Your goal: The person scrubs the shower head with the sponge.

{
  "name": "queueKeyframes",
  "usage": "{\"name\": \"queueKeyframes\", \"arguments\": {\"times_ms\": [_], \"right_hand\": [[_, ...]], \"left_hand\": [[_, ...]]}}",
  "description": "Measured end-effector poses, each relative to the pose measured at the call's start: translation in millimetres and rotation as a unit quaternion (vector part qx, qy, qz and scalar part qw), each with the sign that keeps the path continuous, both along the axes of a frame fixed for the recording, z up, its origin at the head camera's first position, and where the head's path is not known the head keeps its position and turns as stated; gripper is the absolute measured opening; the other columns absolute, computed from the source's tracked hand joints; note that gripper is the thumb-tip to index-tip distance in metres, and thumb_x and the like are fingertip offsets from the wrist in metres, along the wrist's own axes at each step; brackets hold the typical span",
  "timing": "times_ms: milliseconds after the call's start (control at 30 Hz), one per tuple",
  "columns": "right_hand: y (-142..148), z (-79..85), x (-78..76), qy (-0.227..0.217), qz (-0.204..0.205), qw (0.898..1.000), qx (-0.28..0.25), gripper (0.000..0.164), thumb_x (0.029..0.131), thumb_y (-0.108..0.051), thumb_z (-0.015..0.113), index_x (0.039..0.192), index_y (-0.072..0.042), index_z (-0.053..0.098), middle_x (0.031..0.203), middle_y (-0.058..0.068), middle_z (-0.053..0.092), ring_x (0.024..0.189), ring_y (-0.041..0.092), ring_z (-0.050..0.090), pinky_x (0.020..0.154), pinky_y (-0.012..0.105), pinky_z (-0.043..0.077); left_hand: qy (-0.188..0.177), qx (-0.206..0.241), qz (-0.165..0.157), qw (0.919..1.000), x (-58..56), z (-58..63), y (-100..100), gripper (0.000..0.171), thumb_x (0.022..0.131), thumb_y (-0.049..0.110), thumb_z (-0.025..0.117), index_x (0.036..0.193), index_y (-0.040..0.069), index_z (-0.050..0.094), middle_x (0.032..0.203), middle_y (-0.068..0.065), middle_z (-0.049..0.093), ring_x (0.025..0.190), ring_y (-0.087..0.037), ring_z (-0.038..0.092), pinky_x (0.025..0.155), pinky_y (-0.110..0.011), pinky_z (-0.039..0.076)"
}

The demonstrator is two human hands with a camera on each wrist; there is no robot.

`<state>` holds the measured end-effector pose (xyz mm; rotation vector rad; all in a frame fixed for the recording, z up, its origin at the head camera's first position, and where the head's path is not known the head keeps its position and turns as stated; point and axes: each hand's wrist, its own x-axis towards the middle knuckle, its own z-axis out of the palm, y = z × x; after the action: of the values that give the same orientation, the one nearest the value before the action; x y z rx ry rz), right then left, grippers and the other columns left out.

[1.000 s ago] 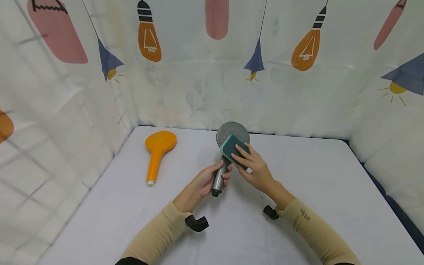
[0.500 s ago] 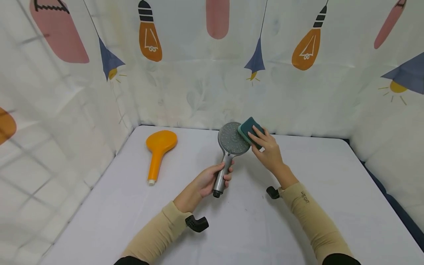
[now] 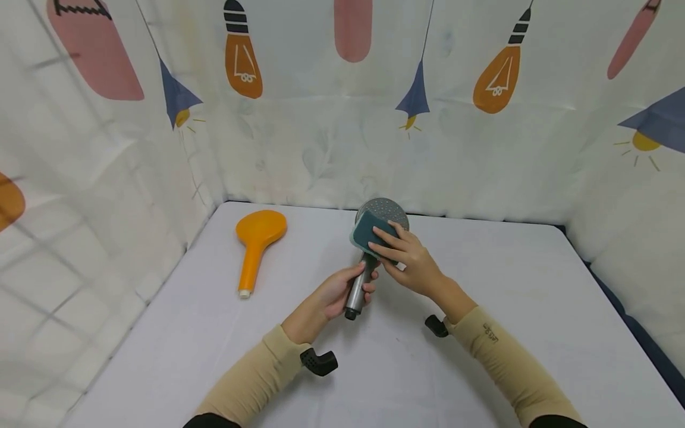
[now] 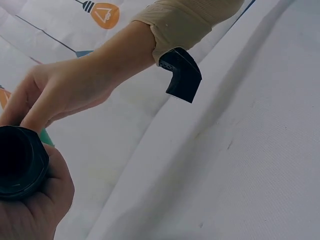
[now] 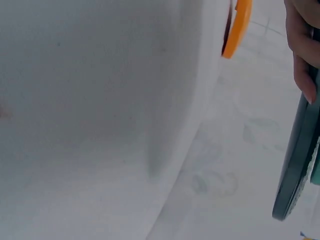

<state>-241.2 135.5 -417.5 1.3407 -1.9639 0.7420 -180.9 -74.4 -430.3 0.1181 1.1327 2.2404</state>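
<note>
My left hand [image 3: 334,292] grips the silver handle of a shower head [image 3: 386,208], holding it up over the table with its round grey nozzle face upward. In my right hand [image 3: 416,264] is a dark green sponge [image 3: 368,230] with a paler green underside. It overlaps the lower left of the nozzle face and the neck, hiding them. The left wrist view shows the handle's dark open end [image 4: 37,162] inside the curled left hand [image 4: 57,195]. Along the right edge of the right wrist view runs the shower head's thin side [image 5: 295,165], with a sliver of sponge [image 5: 316,170] against it.
An orange shower head [image 3: 259,232] with a white-tipped handle lies on the white-covered table [image 3: 299,238], left of my hands. A printed curtain [image 3: 321,131] hangs behind the far edge. Black wrist cameras [image 3: 319,361] stick out from both sleeves.
The sponge went from the neck up to the nozzle's right edge, then back down and left across the face to the neck. The left hand and shower head have barely moved.
</note>
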Motion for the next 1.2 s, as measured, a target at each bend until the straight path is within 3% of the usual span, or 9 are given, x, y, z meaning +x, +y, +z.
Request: {"name": "queueKeyframes", "arguments": {"times_ms": [133, 367, 600, 700, 833, 1033, 1200], "right_hand": [[8.1, 6.2, -6.0, 0.011, 0.013, 0.999, 0.029, 0.052, 0.073, 0.008, 0.085, 0.122, -0.005, 0.075, 0.138, 0.02, 0.061, 0.132, 0.053, 0.048, 0.099, 0.068, 0.044], [19.8, 11.5, -22.2, 0.0, -0.019, 1.0, 0.001, 0.048, 0.075, 0.012, 0.083, 0.12, -0.001, 0.075, 0.136, 0.024, 0.061, 0.131, 0.057, 0.046, 0.097, 0.071, 0.043], [19.8, 4.3, -26.3, -0.008, -0.121, 0.991, -0.056, 0.044, 0.079, 0.012, 0.08, 0.121, 0.001, 0.074, 0.136, 0.023, 0.062, 0.129, 0.057, 0.049, 0.095, 0.072, 0.043], [13.8, 0.2, -22.5, -0.025, -0.141, 0.987, -0.077, 0.042, 0.081, 0.011, 0.078, 0.122, 0.002, 0.073, 0.136, 0.024, 0.061, 0.129, 0.057, 0.048, 0.096, 0.072, 0.042], [0.2, -0.9, -13.8, -0.031, -0.127, 0.988, -0.087, 0.041, 0.082, 0.009, 0.078, 0.122, 0.002, 0.073, 0.138, 0.025, 0.059, 0.131, 0.058, 0.046, 0.099, 0.071, 0.041], [-16.2, 4.0, -3.4, 0.026, -0.072, 0.997, -0.03, 0.043, 0.077, 0.008, 0.084, 0.118, -0.002, 0.076, 0.134, 0.024, 0.063, 0.128, 0.059, 0.048, 0.093, 0.072, 0.045], [-13.7, 10.7, -8.5, 0.041, -0.081, 0.996, -0.012, 0.043, 0.076, 0.009, 0.084, 0.117, -0.003, 0.077, 0.133, 0.023, 0.064, 0.125, 0.058, 0.05, 0.088, 0.07, 0.048]], "left_hand": [[-0.003, -0.004, -0.001, 1.0, 0.5, 1.3, 1.1, 0.051, 0.114, 0.028, 0.029, 0.157, -0.001, 0.025, 0.108, 0.0, 0.048, 0.073, -0.005, 0.048, 0.066, -0.018, 0.048], [-0.013, 0.01, -0.024, 0.9996, 0.7, 4.8, 1.4, 0.052, 0.115, 0.026, 0.028, 0.159, -0.001, 0.021, 0.106, 0.002, 0.051, 0.07, -0.004, 0.05, 0.064, -0.018, 0.049], [-0.018, 0.01, -0.03, 0.9993, 1.6, 3.5, 0.1, 0.047, 0.115, 0.024, 0.026, 0.155, 0.001, 0.026, 0.103, 0.003, 0.051, 0.069, -0.003, 0.05, 0.063, -0.018, 0.05], [-0.021, 0.0, -0.029, 0.9993, 2.5, 2.3, 0.0, 0.047, 0.115, 0.024, 0.026, 0.156, 0.0, 0.024, 0.102, 0.003, 0.051, 0.069, -0.004, 0.049, 0.063, -0.018, 0.049], [-0.004, -0.016, -0.027, 0.9995, 2.9, 0.5, 0.2, 0.05, 0.114, 0.023, 0.027, 0.157, -0.003, 0.022, 0.103, 0.002, 0.051, 0.071, -0.004, 0.05, 0.064, -0.018, 0.049], [0.007, -0.031, -0.021, 0.9993, 3.5, 0.0, -0.5, 0.053, 0.114, 0.023, 0.028, 0.158, -0.006, 0.02, 0.107, 0.0, 0.048, 0.072, -0.006, 0.049, 0.065, -0.019, 0.048], [-0.001, -0.027, -0.018, 0.9995, 4.1, 0.0, -1.5, 0.05, 0.114, 0.022, 0.03, 0.155, -0.005, 0.026, 0.107, -0.001, 0.048, 0.071, -0.005, 0.049, 0.064, -0.019, 0.048]]}}
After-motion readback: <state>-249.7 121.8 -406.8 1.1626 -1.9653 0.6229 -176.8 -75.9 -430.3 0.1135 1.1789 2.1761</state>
